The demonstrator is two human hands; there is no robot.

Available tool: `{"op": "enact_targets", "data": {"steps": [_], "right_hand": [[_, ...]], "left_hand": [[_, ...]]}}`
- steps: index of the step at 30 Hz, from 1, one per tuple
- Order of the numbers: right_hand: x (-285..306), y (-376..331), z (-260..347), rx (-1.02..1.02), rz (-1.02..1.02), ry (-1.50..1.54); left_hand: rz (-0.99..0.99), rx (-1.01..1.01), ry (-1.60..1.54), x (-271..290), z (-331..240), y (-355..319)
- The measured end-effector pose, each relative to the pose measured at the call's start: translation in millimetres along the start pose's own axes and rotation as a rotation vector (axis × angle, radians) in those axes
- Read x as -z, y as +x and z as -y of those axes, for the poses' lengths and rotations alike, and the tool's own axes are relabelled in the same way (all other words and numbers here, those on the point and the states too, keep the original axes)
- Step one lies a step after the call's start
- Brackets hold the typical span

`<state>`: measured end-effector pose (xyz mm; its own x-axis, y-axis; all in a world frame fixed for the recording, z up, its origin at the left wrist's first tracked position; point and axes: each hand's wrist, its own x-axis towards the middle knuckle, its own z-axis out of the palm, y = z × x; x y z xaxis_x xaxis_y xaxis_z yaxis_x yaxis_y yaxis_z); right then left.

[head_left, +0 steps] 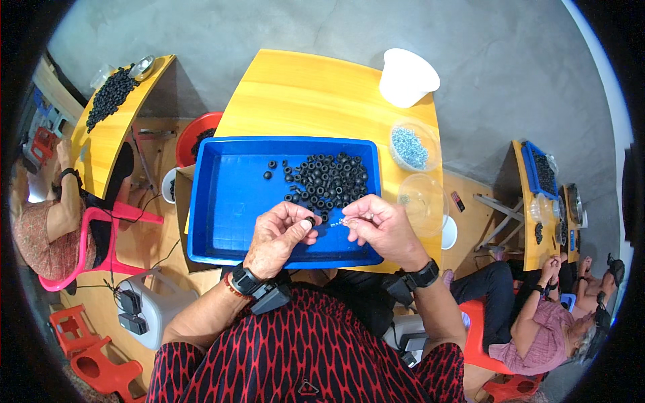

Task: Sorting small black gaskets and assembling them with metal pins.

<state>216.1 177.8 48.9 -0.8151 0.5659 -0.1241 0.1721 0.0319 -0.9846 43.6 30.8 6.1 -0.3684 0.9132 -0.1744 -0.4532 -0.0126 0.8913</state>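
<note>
My left hand (277, 240) pinches a small black round part (310, 220) between thumb and fingertips, over the front of a blue tray (225, 201). Close to its right, my right hand (381, 232) has thumb and forefinger closed on a few tiny clear pieces (337, 223), too small to name. A small gap separates the two hands' fingertips. Just beyond them, a heap of black round hollow parts (332, 176) lies in the tray's right half. Two loose black parts (269, 171) sit left of the heap.
The tray rests on a yellow table (295, 101). Right of it stand a clear tub of light-blue pieces (410, 148) and another clear tub (424, 201). A white bucket (406, 79) is at the back right, a red basin (187, 142) at left. Other people sit at both sides.
</note>
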Motion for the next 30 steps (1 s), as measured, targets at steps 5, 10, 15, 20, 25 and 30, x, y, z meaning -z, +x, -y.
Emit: {"op": "enact_targets", "data": {"steps": [5,10,15,20,25,30], "right_hand": [[-25.4,3.9,-3.4,0.020,0.001,0.030],[-36.4,5.3,-8.4,0.033,-0.017,0.059],[-40.4,4.5,-13.4,0.045,-0.015,0.121],[-40.6,6.3,-14.6,0.057,-0.010,0.171],[-41.0,7.2,-13.8,0.075,-0.010,0.198],[-42.8,8.2,-15.4,0.060,-0.018,0.205]], "left_hand": [[0.008,-0.003,-0.029,0.1,0.6,0.5],[-0.010,0.008,-0.012,0.6,-0.3,-0.5],[-0.029,0.003,-0.055,2.2,-0.8,-1.2],[0.004,-0.005,-0.014,-0.2,-4.0,-1.9],[0.031,0.025,-0.001,-0.1,-5.5,-2.1],[0.082,0.005,0.035,2.6,-2.4,-1.2]]}}
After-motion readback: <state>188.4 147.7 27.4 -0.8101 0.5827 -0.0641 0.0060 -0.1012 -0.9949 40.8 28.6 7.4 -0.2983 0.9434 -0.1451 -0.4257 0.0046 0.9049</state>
